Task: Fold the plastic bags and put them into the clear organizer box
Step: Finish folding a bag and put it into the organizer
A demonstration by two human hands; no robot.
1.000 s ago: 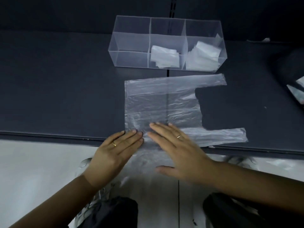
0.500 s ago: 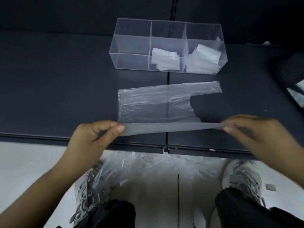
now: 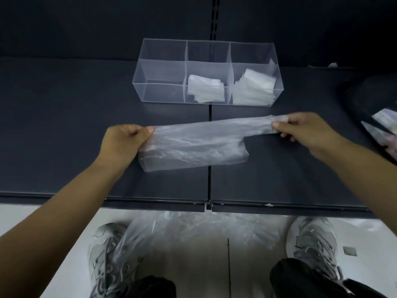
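Observation:
A clear plastic bag (image 3: 193,147) lies folded lengthwise in half on the dark shelf (image 3: 64,125). My left hand (image 3: 123,141) pinches its far left corner. My right hand (image 3: 305,131) pinches the stacked handle strips at the far right. Behind the bag stands the clear organizer box (image 3: 163,72) with three compartments. Its left compartment holds nothing, the middle one holds folded bags (image 3: 205,89), and the right one holds a taller pile of folded bags (image 3: 253,89).
A dark bag (image 3: 373,104) with more plastic sits at the right edge of the shelf. More loose clear plastic (image 3: 193,231) lies on the pale floor below the shelf's front edge, between my shoes (image 3: 313,239).
Both hands went from flat on the bag's near edge to pinching it, lifted that edge and carried it away from me onto the far edge, folding the bag in half.

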